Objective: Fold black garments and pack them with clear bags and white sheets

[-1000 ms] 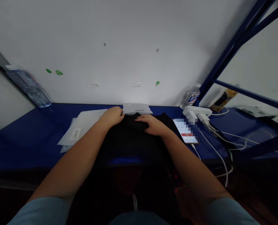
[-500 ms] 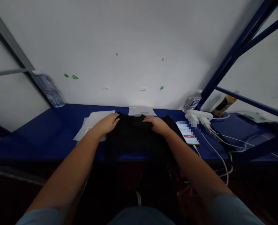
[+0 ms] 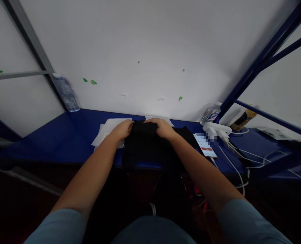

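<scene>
A black cloth (image 3: 147,145) lies over the front part of the blue tabletop and hangs past its edge. My left hand (image 3: 124,129) grips the cloth's upper left part, fingers closed at its edge. At the upper middle of the cloth, my right hand (image 3: 162,128) has its fingers wrapped over a bunched fold. The fold between both hands looks slightly raised. White papers (image 3: 107,130) lie beside and partly behind my left hand. Behind my right hand, another pale sheet (image 3: 168,121) shows in part.
On the right are a lit phone (image 3: 205,145), a white power strip (image 3: 218,127) with plugs and cables, a clear bottle (image 3: 211,113) and a yellow-black container (image 3: 244,119). Another bottle (image 3: 66,93) leans at the back left. Blue frame bars (image 3: 257,67) rise at right.
My hands have come closer together, and my right hand now holds a gathered fold of the cloth. The cloth's top edge is bunched between them. The view has shifted slightly left.
</scene>
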### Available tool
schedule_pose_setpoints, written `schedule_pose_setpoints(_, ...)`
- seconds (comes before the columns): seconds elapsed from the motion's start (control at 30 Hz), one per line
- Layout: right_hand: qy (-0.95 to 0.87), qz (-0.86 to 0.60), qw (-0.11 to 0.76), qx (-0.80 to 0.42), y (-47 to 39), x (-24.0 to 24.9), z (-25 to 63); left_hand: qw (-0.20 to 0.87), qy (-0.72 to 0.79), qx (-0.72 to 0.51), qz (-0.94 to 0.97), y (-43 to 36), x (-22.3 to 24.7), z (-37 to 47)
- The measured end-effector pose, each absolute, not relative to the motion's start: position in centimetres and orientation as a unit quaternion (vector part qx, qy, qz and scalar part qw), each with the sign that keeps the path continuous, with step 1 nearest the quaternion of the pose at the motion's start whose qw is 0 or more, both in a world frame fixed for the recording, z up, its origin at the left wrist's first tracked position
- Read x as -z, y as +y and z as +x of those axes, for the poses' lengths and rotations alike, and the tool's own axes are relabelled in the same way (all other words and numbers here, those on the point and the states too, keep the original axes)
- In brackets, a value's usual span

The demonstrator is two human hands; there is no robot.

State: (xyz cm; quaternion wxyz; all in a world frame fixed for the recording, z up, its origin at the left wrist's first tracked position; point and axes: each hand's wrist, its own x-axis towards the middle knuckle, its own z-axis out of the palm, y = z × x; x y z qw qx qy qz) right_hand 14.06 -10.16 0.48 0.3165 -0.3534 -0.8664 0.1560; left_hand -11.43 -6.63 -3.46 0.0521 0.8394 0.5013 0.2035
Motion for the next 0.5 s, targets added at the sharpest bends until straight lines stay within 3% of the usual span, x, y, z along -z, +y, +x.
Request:
schedule_pose_setpoints(0.23,-0.917,-0.376,0.095,-0.095,-11.8,1.5,14.5,0.039,0.518,-0.218,0.826,-6.8,3.6,-11.1)
schedule_pose_setpoints(0.5,-0.855,-0.515,0.026,0.048,-16.0,-0.3,11.4,0.023,0.513,-0.213,0.831,-6.6,3.4,-11.1)
